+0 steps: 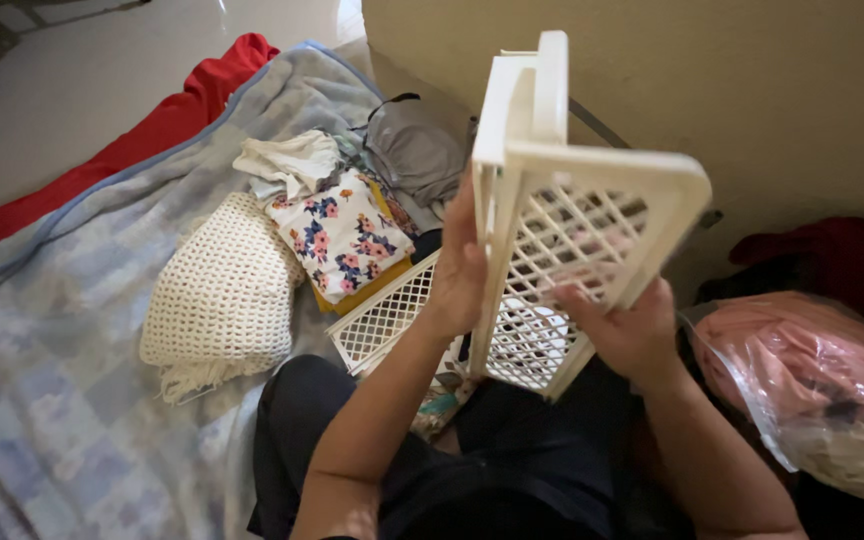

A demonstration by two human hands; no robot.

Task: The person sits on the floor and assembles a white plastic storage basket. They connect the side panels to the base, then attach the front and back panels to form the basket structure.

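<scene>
Head view, left hand (460,272) and right hand (630,332) gripping white plastic lattice basket (562,215), upended.

Both forearms were bare right down to the left hand (460,270) and right hand (632,330), no sleeves, watch or rings that I could spot, and the lap down at 6 o'clock was in plain dark, near-black trousers (492,460).

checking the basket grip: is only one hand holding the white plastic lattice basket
No, both hold the white plastic lattice basket: the left hand at its corner post, the right hand under it.
</scene>
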